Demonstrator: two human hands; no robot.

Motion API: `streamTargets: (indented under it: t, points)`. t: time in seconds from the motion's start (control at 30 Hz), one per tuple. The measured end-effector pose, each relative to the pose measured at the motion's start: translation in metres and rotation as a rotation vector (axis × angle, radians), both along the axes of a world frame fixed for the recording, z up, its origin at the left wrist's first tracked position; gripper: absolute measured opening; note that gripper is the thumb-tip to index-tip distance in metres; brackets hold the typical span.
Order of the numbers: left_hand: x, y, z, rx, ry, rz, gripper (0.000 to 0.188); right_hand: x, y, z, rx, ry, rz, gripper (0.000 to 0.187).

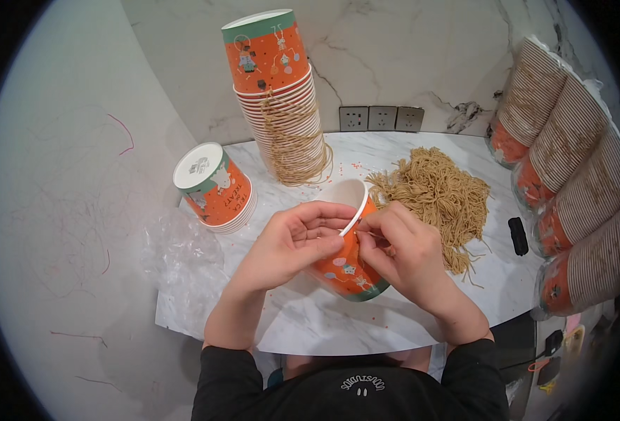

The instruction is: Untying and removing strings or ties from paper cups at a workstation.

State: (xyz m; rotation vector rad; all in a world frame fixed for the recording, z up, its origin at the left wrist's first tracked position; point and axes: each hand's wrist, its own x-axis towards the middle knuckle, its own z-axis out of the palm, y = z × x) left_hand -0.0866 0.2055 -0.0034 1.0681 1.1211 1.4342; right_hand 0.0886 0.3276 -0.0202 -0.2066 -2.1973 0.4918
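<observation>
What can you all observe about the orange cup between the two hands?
The cup looks like paper: orange wall with small printed figures, white rim and inside, green band round the base. It is tilted, mouth toward the upper left, over the marble-patterned table. The left hand and right hand touch it near the rim.

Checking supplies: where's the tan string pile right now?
Head view, right of centre: the tan string pile lies on the table, just beyond the right hand.
</observation>
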Motion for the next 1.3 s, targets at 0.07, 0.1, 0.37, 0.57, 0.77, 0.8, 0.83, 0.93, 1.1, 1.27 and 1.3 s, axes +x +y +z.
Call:
streamTargets:
  t: [0.07, 0.1, 0.37, 0.57, 0.77, 0.8, 0.83, 0.93, 1.1, 1.27, 1.3]
  points:
    - [-0.006, 0.004, -0.001, -0.022, -0.033, -0.009, 0.041, 0.000, 0.001, 0.001, 0.000, -0.005, 0.003, 0.013]
    - [-0.009, 0.006, -0.003, -0.044, -0.066, -0.018, 0.037, 0.001, 0.002, 0.002, -0.022, -0.014, 0.017, 0.013]
    - [-0.019, 0.017, -0.020, -0.099, 0.055, 0.026, 0.028, -0.005, 0.004, -0.005, -0.113, -0.072, 0.111, 0.011]
    - [-0.020, 0.018, -0.024, -0.101, 0.214, 0.070, 0.023, -0.005, 0.013, -0.010, -0.118, -0.133, 0.148, 0.011]
    - [-0.010, 0.017, -0.019, -0.010, 0.361, 0.126, 0.020, 0.003, 0.024, 0.004, 0.167, -0.245, 0.022, 0.012]
    - [-0.007, 0.017, -0.018, 0.038, 0.435, 0.162, 0.020, 0.005, 0.026, 0.004, 0.168, -0.246, 0.021, 0.012]
    - [-0.004, 0.017, -0.017, 0.035, 0.435, 0.160, 0.020, 0.006, 0.029, 0.002, 0.157, -0.269, -0.017, 0.012]
    - [0.000, 0.018, -0.019, 0.048, 0.642, 0.220, 0.020, 0.006, 0.026, 0.005, -0.038, -0.332, -0.051, 0.011]
    - [0.012, 0.018, -0.020, 0.198, 0.750, 0.381, 0.020, -0.005, 0.017, -0.009, -0.553, -0.010, 0.128, 0.015]
    - [0.013, 0.013, -0.018, 0.139, 0.533, 0.299, 0.025, -0.003, 0.016, -0.007, -0.415, 0.019, 0.266, 0.025]
    - [0.012, 0.013, -0.018, 0.115, 0.401, 0.271, 0.025, -0.003, 0.012, -0.003, -0.415, 0.019, 0.269, 0.025]
